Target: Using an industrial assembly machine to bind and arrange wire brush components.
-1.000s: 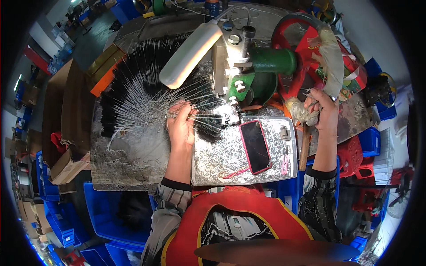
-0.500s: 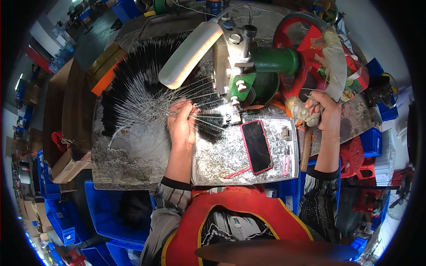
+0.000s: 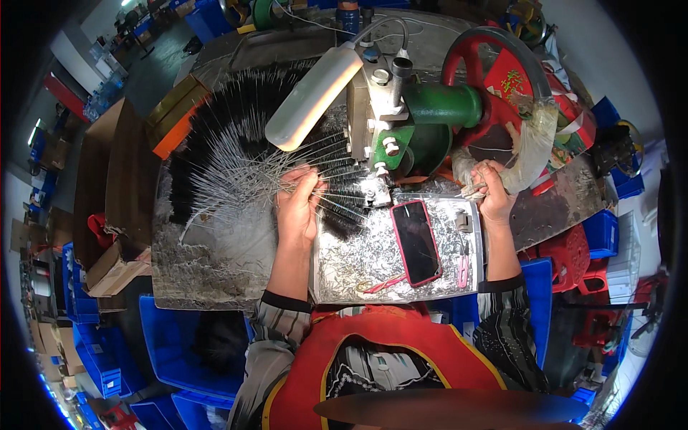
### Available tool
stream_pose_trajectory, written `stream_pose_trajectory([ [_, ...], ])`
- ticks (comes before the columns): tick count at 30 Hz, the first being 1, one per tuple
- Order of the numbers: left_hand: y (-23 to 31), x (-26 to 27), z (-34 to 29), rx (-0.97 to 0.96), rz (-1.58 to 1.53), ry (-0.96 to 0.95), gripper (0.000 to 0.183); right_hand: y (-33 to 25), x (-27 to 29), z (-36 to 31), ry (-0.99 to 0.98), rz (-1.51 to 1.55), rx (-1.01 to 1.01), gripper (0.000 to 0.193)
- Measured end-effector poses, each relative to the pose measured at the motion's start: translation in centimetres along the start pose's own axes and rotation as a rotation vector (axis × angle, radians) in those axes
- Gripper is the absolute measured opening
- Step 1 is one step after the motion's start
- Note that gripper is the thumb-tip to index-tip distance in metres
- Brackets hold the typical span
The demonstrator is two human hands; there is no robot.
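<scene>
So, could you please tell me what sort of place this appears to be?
Probably a small workshop or factory: there is a bolted green machine with a red wheel, a heap of wire brushes, and blue plastic bins.

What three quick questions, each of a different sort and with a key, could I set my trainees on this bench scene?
1. True or false: the phone lies in the tray.
2. Choose one: what does the left hand hold?
a) the phone
b) wire-stemmed brushes
c) the lamp
3. Fill in: the right hand is at the wrapped part of a wheel with ____ spokes.

Key: 1. True. 2. b. 3. Red.
</scene>
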State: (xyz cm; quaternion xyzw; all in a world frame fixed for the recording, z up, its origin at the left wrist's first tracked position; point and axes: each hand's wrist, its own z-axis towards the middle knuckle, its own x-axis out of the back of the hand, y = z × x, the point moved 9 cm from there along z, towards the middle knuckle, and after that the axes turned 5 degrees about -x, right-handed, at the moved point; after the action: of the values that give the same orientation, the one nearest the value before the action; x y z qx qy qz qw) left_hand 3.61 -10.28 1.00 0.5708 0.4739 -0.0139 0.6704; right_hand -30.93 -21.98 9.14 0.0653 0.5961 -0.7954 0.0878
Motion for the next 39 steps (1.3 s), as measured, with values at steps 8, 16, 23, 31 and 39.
stream_pose_trajectory([
  [8,0.2,-1.2,-0.2,0.015,0.05,-0.122,0.024,0.0,-0.6,0.4,-0.075,-0.086,-0.008,0.013],
  [16,0.1,-1.5,-0.4,-0.019,0.061,-0.171,0.032,-3.0,0.2,0.6,0.097,-0.115,-0.185,0.016],
  [23,-0.3,-1.9,-0.2,-0.025,-0.113,-0.177,0.036,-5.7,-0.4,1.6,0.07,-0.095,-0.248,0.011],
  [31,-0.4,-1.6,-0.3,-0.02,-0.155,-0.14,0.038,-4.6,-0.7,0.8,0.066,-0.128,-0.221,0.012],
  [39,-0.2,-1.5,-0.7,-0.043,-0.171,-0.128,0.038,-4.8,-0.7,1.0,0.056,-0.121,-0.258,0.012],
])
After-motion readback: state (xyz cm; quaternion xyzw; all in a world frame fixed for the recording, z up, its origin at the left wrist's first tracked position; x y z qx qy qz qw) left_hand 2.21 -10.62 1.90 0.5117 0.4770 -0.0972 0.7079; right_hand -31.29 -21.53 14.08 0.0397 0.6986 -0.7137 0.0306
